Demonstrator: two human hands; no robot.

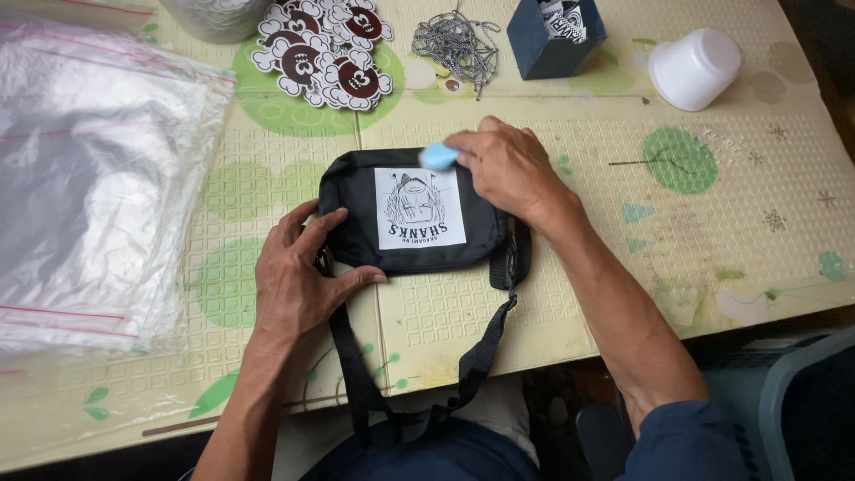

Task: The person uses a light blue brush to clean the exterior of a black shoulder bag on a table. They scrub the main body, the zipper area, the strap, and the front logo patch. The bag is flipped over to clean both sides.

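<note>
On a patterned table (623,294), clear plastic bags (98,178) are stacked at the left. At centre lies a black pouch (419,218) with a white printed patch and a strap hanging over the edge. His left hand (298,281) presses the pouch's left end, fingers spread. His right hand (508,165) pinches a small light-blue object (438,157) at the pouch's top edge.

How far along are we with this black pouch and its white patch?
Looks done: the white printed patch lies flat on the black pouch. In hand: the left hand steadies the pouch's left edge while the right hand holds a small light-blue object at the patch's top edge. Left, apparently: the strap hangs loose, and clear bags and skull stickers lie untouched.
</note>
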